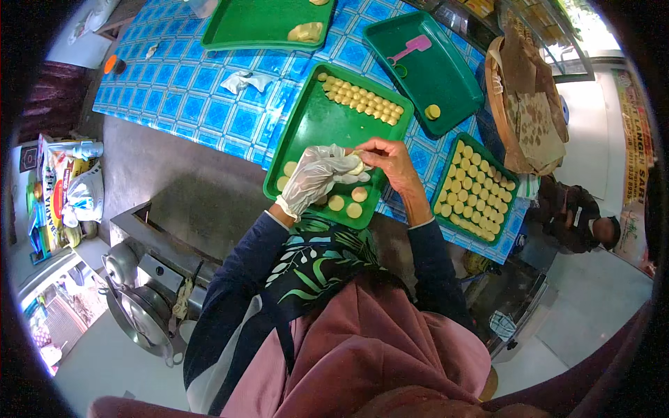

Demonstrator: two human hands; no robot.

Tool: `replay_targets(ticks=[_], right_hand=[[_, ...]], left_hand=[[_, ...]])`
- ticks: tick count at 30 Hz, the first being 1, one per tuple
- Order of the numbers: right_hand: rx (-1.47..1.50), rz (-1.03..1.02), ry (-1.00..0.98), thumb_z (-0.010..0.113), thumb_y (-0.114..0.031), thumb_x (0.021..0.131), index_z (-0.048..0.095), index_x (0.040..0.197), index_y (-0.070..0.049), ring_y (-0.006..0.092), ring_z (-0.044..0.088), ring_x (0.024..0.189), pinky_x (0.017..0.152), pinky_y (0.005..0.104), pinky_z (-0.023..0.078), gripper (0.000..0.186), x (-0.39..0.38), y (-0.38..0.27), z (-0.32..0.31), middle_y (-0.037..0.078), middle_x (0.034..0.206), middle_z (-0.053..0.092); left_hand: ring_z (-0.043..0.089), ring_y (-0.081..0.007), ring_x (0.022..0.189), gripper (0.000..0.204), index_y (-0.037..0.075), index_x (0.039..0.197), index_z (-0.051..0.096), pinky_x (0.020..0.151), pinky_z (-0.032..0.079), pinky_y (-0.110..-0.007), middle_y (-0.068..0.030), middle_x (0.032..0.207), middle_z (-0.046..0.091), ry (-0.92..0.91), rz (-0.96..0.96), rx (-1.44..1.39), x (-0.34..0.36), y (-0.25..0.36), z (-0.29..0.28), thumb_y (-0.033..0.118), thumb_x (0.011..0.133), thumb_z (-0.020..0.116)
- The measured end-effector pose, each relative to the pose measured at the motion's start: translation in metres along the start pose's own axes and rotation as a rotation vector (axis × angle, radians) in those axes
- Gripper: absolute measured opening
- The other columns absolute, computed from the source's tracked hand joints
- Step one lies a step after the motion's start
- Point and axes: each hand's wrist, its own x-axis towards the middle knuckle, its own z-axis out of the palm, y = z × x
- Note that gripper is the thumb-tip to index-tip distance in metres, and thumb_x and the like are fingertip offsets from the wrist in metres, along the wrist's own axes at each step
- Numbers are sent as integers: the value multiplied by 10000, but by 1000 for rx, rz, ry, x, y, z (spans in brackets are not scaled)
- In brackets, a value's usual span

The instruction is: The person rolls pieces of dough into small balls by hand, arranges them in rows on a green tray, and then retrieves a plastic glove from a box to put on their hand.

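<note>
My left hand (315, 175), in a thin see-through glove, is closed around a small pale dough piece (357, 166). The bare fingers of my right hand (394, 164) pinch the edge of that same piece. Both hands are above the near half of a green tray (296, 129). Small yellow dough balls (362, 99) stand in tight rows along its far end. Flat round dough pieces (336, 203) lie loose near its front edge, partly hidden by my gloved hand.
To the right, another green tray (458, 141) is filled with dough balls. Beyond it, a deeper green tray (446, 73) holds a pink scraper (416, 44) and a yellow round (433, 111). A dough lump (305, 32) lies in the far tray. A crumpled plastic bag (245, 81) rests on the blue tablecloth.
</note>
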Motion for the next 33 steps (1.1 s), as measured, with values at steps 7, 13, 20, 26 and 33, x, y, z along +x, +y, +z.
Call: replay_targets(ticks=[7, 13, 20, 26, 33], right_hand=[[-227, -246, 53, 716, -39, 815, 709, 965, 24, 150, 606, 769, 710, 291, 489, 162, -9, 2, 10, 68, 863, 673], [-706, -722, 150, 657, 28, 777, 704, 1001, 21, 276, 604, 822, 710, 347, 484, 228, -30, -1, 33, 125, 909, 643], [-600, -707, 351, 687, 4, 771, 715, 1006, -21, 257, 598, 832, 726, 350, 492, 239, -36, 20, 34, 97, 940, 650], [-372, -577, 439, 707, -29, 793, 718, 1029, -30, 250, 605, 942, 798, 360, 490, 236, -33, 31, 32, 96, 984, 656], [-937, -763, 587, 732, -140, 779, 660, 1114, 26, 356, 519, 1037, 891, 451, 437, 381, -40, 16, 55, 171, 1153, 598]], left_hand=[[695, -244, 854, 206, -105, 1039, 628, 719, 604, -310, -155, 948, 652, 129, -3, -68, -5, 0, 2, 20, 884, 680], [653, -160, 831, 232, -25, 1078, 660, 721, 566, -273, -71, 961, 655, 128, 153, -6, -2, -21, -12, 37, 861, 716], [664, -150, 772, 92, -28, 905, 644, 663, 587, -264, -72, 868, 638, 108, 492, 468, 8, -28, -2, 41, 876, 698], [646, -128, 803, 207, -51, 1066, 612, 694, 569, -253, -72, 917, 634, 112, 123, -207, 5, -16, 20, 40, 894, 680], [649, -131, 875, 270, -49, 1177, 573, 756, 567, -255, -76, 1028, 642, 107, 210, -278, 7, -26, 19, 40, 931, 638]])
